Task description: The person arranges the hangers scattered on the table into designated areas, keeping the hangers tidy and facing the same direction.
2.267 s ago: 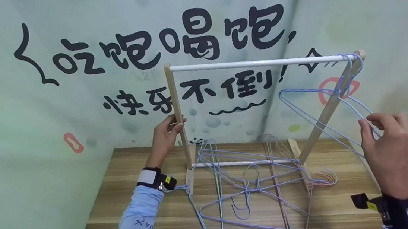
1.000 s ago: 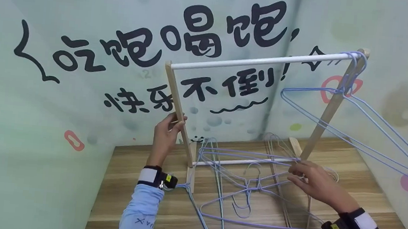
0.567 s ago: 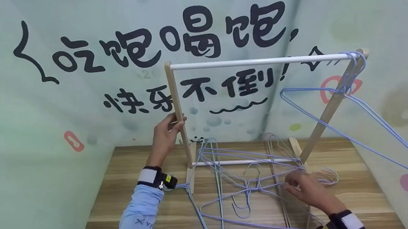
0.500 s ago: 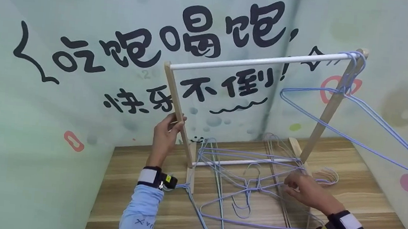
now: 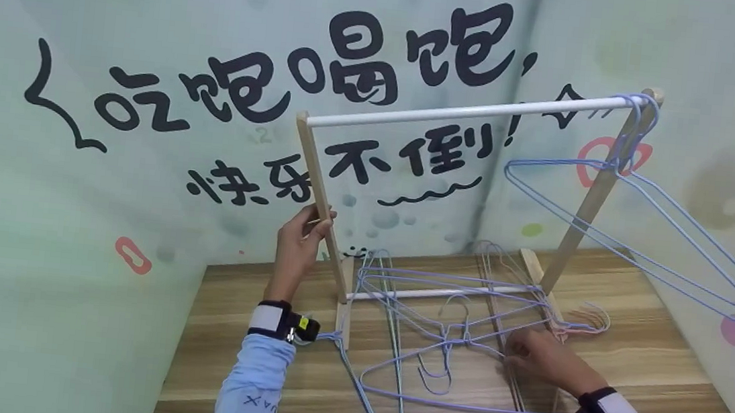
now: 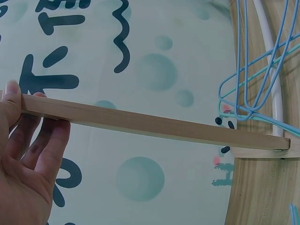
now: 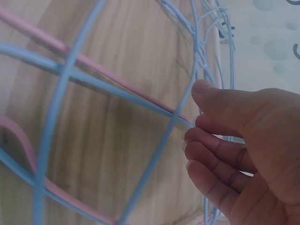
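Note:
My left hand point(image 5: 300, 244) grips the left wooden post of a small clothes rack point(image 5: 315, 168), thumb in front and fingers behind. In the left wrist view the fingers wrap the post's edge. My right hand point(image 5: 545, 358) is low over the wire hangers point(image 5: 455, 342) lying at the rack's foot, fingers loosely bent. In the right wrist view a blue hanger wire point(image 7: 154, 157) runs past the thumb tip, and a gap shows between thumb and forefinger. Two blue hangers point(image 5: 686, 257) hang by their hooks at the right end of the rack's white top bar point(image 5: 457, 112).
Pink hangers point(image 5: 589, 319) lie at the right foot of the rack, and bluish-green hangers point(image 5: 392, 371) lie at its left foot. A white lower bar point(image 5: 446, 295) crosses behind the pile. Printed walls point(image 5: 68, 238) enclose the wooden tabletop point(image 5: 242, 383).
My right hand has let go of the hanger at the bar's right end and come down and left to the pile. The hung hangers sway slightly. My left hand stays on the post.

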{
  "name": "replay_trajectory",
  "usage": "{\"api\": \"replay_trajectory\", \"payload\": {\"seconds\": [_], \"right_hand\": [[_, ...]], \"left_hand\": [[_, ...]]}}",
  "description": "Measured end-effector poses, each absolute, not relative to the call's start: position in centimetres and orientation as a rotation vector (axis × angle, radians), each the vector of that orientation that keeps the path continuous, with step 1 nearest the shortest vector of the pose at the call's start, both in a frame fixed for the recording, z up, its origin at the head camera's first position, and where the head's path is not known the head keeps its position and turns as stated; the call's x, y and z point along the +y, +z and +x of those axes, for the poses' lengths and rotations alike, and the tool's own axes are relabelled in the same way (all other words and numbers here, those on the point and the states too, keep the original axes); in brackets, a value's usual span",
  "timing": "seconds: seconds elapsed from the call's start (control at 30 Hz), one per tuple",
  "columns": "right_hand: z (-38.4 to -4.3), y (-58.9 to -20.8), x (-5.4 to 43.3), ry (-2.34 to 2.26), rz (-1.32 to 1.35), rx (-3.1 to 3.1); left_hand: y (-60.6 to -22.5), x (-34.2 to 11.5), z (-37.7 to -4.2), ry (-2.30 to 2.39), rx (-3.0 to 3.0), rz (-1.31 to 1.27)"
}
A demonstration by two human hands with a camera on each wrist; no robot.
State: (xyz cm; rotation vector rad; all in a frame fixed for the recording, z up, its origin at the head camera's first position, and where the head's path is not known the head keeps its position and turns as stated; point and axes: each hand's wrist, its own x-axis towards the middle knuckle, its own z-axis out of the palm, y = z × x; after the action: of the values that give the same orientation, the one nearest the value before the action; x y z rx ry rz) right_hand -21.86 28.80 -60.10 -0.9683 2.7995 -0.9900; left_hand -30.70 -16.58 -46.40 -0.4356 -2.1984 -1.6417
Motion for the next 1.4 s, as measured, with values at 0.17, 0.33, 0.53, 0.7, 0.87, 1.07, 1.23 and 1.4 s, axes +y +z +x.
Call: {"api": "replay_trajectory", "payload": {"seconds": [0.17,0.33,0.53,0.7,0.87,1.07,1.23,1.4], "right_hand": [[-21.7,-60.6,28.5,-1.037,-0.934,2.771],[-21.6,-61.1,28.2,-1.032,-0.897,2.795],[-21.5,-61.5,28.1,-1.012,-0.906,2.833],[-21.5,-61.8,28.1,-0.986,-0.92,2.858],[-21.3,-61.8,28.0,-0.948,-0.909,2.87],[-21.1,-61.7,28.0,-0.863,-0.917,2.922],[-21.0,-61.6,28.1,-0.868,-0.933,2.907],[-20.9,-61.5,28.1,-0.9,-0.964,2.886]], "left_hand": [[-46.5,-16.6,-30.7,-1.642,-2.193,-0.451],[-46.4,-16.7,-30.7,-1.629,-2.229,-0.439],[-46.5,-16.7,-30.7,-1.619,-2.235,-0.439],[-46.5,-16.7,-30.8,-1.625,-2.243,-0.429],[-46.5,-16.8,-30.8,-1.612,-2.245,-0.42],[-46.4,-16.6,-30.7,-1.637,-2.225,-0.427],[-46.3,-16.5,-30.7,-1.63,-2.222,-0.422],[-45.5,-16.2,-30.0,-1.62,-2.234,-0.431]]}}
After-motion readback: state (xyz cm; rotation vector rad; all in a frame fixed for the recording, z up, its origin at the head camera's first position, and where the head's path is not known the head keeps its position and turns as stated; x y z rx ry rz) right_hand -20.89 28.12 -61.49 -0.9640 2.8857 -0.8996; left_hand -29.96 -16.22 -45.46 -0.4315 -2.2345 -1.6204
